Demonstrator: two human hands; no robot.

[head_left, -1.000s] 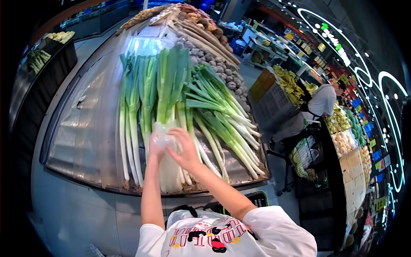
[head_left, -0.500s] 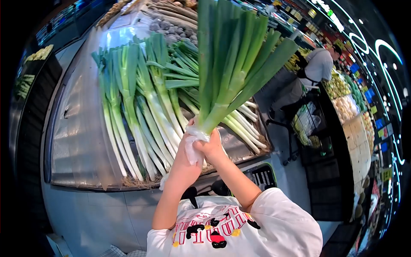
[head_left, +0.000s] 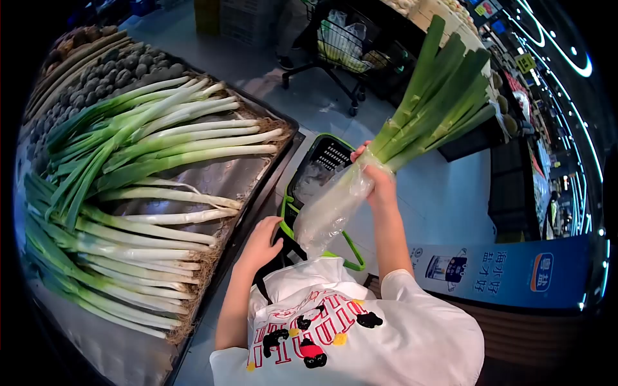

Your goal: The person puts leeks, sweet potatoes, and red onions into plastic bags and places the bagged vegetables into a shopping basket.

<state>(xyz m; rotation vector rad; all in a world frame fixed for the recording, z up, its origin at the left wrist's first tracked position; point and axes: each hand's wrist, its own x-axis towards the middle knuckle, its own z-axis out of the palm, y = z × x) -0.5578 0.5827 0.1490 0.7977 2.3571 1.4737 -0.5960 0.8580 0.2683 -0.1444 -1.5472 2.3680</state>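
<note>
Leeks (head_left: 438,96) in a clear bag (head_left: 328,206) are up in the air, past the tabletop's right edge. The bag's bottom is near the white shirt (head_left: 380,321). The long bunch slants up and away to the right, white parts inside the bag, green leaves sticking out.

The left hand (head_left: 259,244) has loose, bent fingers with nothing seen in them; they are by the basket's green rim, and I can't tell if they touch. The right hand (head_left: 380,183) has its fingers wrapped around the bag's top.

The black basket (head_left: 333,151) sits beside the tabletop (head_left: 122,354), with see-through plastic in it. Grey floor (head_left: 444,186) gives room on its right.

Other leeks (head_left: 148,241) lie across the tabletop, roots toward its right edge. Round brown lumps (head_left: 112,77) sit along its far edge. Farther off, a cart (head_left: 351,65) holds filled bags.
</note>
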